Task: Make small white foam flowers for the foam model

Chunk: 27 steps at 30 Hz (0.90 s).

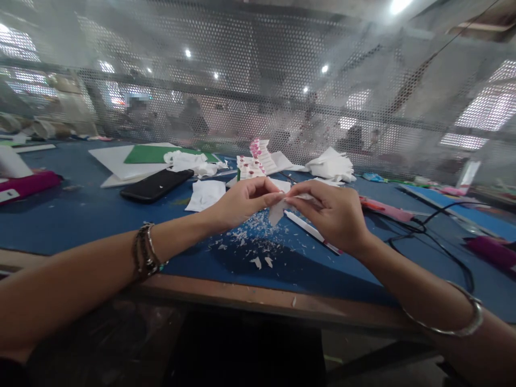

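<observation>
My left hand and my right hand meet above the blue table top, both pinching one small white paper piece between thumb and fingertips. The piece hangs down a little between the hands. Under it lies a scatter of tiny white paper scraps. A white pen-like stick lies on the table just below my right hand. Behind the hands stands a white strip sheet with pink dots.
A black phone lies at the left, beside white paper pieces and a green sheet. A crumpled white pile sits at the back. Black cables run at the right. A perforated metal screen walls the table's far side.
</observation>
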Each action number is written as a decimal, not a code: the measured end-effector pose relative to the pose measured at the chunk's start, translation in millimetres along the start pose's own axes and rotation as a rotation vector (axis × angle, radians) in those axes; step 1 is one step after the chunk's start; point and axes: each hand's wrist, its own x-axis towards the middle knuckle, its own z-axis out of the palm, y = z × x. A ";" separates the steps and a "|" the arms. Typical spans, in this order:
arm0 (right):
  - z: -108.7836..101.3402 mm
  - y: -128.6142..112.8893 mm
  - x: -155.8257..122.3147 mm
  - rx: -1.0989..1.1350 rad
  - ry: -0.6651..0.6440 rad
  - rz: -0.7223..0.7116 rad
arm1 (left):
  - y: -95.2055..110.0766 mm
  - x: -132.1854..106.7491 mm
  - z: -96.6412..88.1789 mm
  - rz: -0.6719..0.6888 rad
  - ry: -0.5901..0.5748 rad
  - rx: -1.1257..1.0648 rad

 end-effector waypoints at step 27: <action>8.5 -3.2 -2.0 0.163 -0.062 0.203 | -6.7 -2.1 -0.4 0.217 0.075 0.266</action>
